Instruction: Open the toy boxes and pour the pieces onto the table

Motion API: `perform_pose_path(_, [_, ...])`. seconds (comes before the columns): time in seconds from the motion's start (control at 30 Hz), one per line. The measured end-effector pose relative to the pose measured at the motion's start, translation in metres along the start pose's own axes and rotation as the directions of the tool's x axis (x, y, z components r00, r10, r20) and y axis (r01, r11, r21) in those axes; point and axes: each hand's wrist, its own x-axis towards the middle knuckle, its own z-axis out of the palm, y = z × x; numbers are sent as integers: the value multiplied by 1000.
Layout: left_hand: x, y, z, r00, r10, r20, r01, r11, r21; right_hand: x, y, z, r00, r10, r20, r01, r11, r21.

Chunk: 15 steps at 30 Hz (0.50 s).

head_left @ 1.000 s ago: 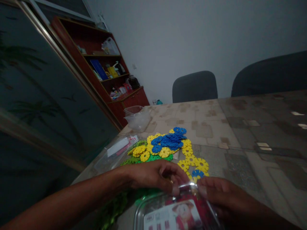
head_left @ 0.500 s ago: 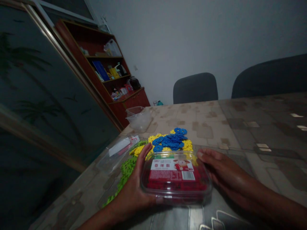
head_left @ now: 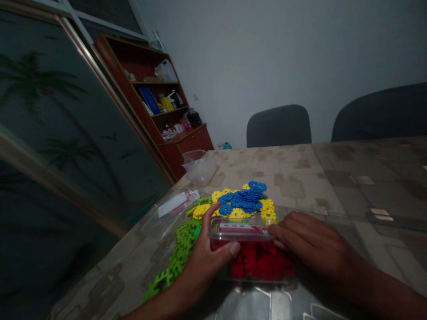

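A tan vinyl-looking table covering with brown rounded rectangles (head_left: 296, 166) is stretching toward two dark grey chair backs (head_left: 278, 126), a red-brown wooden cabinet (head_left: 193, 144) and a pale wall (head_left: 273, 53). At its near side, the left hand (head_left: 208, 260) is holding a clear rectangular plastic box of red pieces (head_left: 256, 262), thumb and index finger spread around its end. The right hand (head_left: 312, 242) is resting bunched fingers on the lid's right corner; whether it is pinching, I cannot tell. Beyond, leafy green pieces (head_left: 185, 242) and flat, notched yellow and blue discs (head_left: 245, 200) are lying heaped.
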Motion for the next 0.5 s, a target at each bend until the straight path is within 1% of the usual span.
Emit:
perform_pose_path(0.07, [0,-1,3,1000,-8,-14,8,1000,-10,0,3,2,999,-20,-41,19,1000,-16])
perform_pose_path(0.2, [2,-1,5,1000,15,-23,-15,1000,13,2,9,5,997,51,-56,-51,999,1])
perform_pose_path(0.27, [3,0,4,1000,2,-25,-1,1000,21,3,10,5,997,49,-67,-50,999,-19])
perform_pose_path(0.33, [4,-1,5,999,0,-40,2,999,43,6,8,6,999,10,-43,-14,995,-101])
perform_pose_path(0.4, [5,-3,6,999,21,-48,-17,997,77,11,5,6,1000,-24,7,25,986,-165])
perform_pose_path(0.47, [6,-7,8,997,57,-48,-50,990,132,18,0,8,997,-70,45,76,985,-157])
perform_pose_path(0.5, [7,-8,9,997,66,-43,-58,984,168,22,-2,9,995,-93,42,98,986,-133])
